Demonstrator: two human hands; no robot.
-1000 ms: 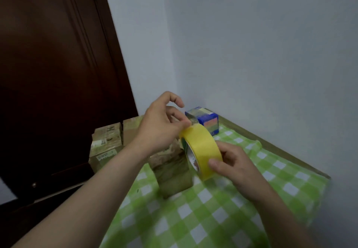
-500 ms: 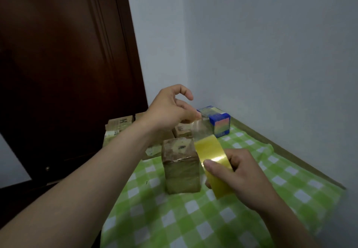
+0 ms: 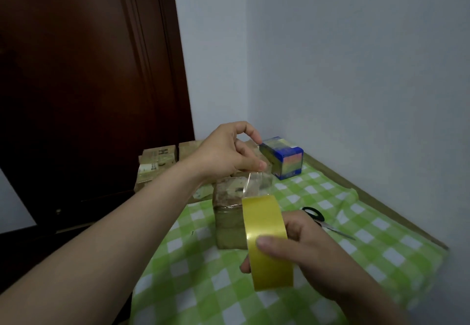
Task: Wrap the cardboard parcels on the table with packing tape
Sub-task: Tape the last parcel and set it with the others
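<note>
The dark brown door (image 3: 76,96) filled the left of the view, beside a pale wall (image 3: 356,70) that met it in a corner. Below stood the table (image 3: 376,210), covered by a green-and-white checked cloth (image 3: 381,261) that reached its far edge along the wall.

At the table's far left corner several cardboard parcels (image 3: 157,162) were grouped close together. One more parcel (image 3: 229,218), glossy with tape, stood apart from them, nearer the middle of the cloth. A blue box (image 3: 287,158) with coloured panels sat at the far corner by the wall.

The right hand (image 3: 302,251) was closed around the yellow tape roll (image 3: 267,241), thumb across the outer face and fingers behind it, holding the roll on edge above the cloth in front of the single parcel. The left hand (image 3: 229,152) was raised over that parcel, thumb and forefinger pinched on the free end of a clear tape strip (image 3: 256,183). The strip ran from that pinch down to the top of the roll; whether it touched the parcel could not be determined.

A pair of black-handled scissors (image 3: 323,220) lay on the cloth to the right of the roll, towards the wall-side edge.
</note>
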